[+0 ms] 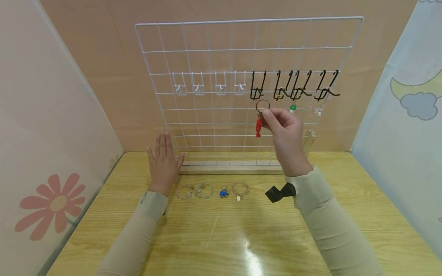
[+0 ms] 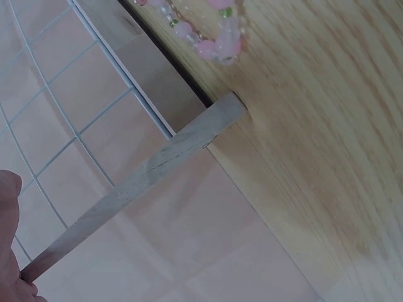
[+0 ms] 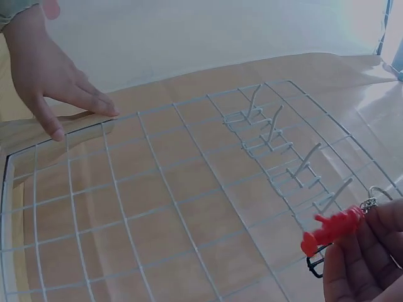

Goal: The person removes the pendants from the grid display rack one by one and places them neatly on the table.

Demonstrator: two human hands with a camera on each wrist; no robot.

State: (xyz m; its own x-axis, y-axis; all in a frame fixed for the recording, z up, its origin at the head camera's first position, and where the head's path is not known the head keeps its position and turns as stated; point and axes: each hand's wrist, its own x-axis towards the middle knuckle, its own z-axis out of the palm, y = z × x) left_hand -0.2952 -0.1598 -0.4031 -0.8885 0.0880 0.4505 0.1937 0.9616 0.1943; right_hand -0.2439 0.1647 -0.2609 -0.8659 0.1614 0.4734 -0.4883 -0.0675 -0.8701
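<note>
Right hand pinches red metal-ringed keychain, left hand lies straight-fingered at white wire grid: slackening the pinch could drop the keychain.

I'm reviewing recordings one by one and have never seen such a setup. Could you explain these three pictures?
There is no machine: a person works with two bare hands. One picture comes from a camera on the head, looking forward and down; the others come from cameras on each wrist. On the wooden table lie three bracelets and a blue charm. Behind them stands a white wire rack with white hooks and black hooks. The right hand pinches a red keychain in its fingers, near the black hooks. The left hand rests at the rack's lower left corner.
</note>
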